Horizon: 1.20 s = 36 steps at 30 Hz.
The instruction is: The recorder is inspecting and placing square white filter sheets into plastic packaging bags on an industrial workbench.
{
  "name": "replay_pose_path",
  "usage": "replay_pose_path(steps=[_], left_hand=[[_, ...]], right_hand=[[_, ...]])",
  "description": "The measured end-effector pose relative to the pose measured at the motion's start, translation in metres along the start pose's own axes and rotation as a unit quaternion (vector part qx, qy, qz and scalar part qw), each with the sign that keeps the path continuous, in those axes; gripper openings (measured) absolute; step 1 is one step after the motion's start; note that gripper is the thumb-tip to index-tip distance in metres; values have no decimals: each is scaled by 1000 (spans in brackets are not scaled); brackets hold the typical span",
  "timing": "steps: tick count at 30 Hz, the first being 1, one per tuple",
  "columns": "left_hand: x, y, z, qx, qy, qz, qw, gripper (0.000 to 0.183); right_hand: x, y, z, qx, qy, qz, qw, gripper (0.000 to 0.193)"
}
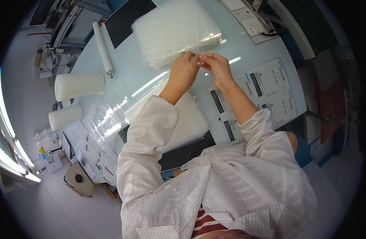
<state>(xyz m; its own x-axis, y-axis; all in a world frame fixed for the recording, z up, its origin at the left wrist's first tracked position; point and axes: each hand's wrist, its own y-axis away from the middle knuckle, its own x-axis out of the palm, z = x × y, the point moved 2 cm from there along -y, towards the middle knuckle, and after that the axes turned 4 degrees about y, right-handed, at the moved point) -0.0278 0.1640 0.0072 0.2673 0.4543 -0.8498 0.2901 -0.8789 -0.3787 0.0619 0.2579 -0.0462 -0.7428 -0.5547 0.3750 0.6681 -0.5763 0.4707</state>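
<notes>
My left hand (183, 73) and my right hand (218, 71) meet fingertip to fingertip over the table, both closed in a pinch. Whatever lies between the fingers is too small and too hidden to name. Just beyond them is a thick stack of translucent plastic sheets (171, 30), its near edge close to my left knuckles. Under and beside my left forearm rests a second stack of white sheets (187, 121), nearer my body.
At the left stand two rolls of white film (79, 86), with a long white roller (102, 48) beyond. Crumpled clear film (105, 119) spreads left of my arm. Printed label sheets (270, 85) lie on the table (250, 53) at right. A socket panel (248, 20) sits at the far right edge.
</notes>
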Motion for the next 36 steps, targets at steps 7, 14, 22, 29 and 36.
replay_pose_path(steps=[7, 14, 22, 29, 36], left_hand=[[-3, -5, 8, -38, 60, 29, 997, 16], [-13, -13, 5, -19, 72, 31, 997, 16], [-8, -10, 7, -15, -12, -14, 1000, 15], [-11, -13, 12, -49, 79, -79, 993, 13], [-20, -11, 20, -63, 125, -66, 988, 10]], right_hand=[[4, 0, -12, -40, -89, -8, 995, 17], [7, -6, -4, -123, 12, -20, 992, 17], [22, 1, 17, -64, -60, 22, 996, 20], [27, -16, 12, -30, -69, -6, 997, 28], [32, -22, 32, -3, -79, -28, 996, 27]])
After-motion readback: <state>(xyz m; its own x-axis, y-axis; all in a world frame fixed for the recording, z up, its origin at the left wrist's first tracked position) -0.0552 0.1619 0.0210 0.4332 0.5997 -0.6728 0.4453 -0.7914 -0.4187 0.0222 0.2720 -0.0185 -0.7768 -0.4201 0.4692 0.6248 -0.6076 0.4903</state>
